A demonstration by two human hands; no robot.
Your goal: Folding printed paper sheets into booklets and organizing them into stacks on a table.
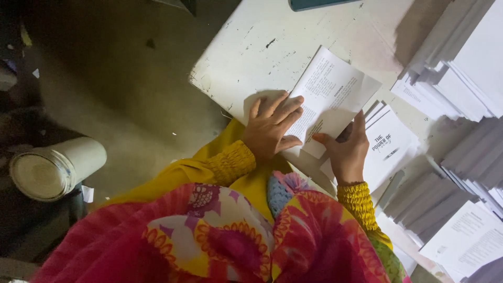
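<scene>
Left hand [270,126] lies flat on the printed sheet [330,97], fingers spread; right hand [347,149] pinches its near edge; paper stacks [461,78] crowd beyond

Two hands on the work: left hand [271,127] and right hand [348,152], each ending in one ribbed yellow cuff, so two cuffs. One printed sheet [332,99] pressed flat under both. One white table [257,57], paint chipped. One short pile of white booklets [390,144] just beside the right hand. Several stacks of printed paper [461,78] along the right edge, too overlapped and shadowed for an exact count. One white cylindrical container [55,167] lying on the floor. One dark teal object [314,4] at the top edge, mostly cut off.
</scene>
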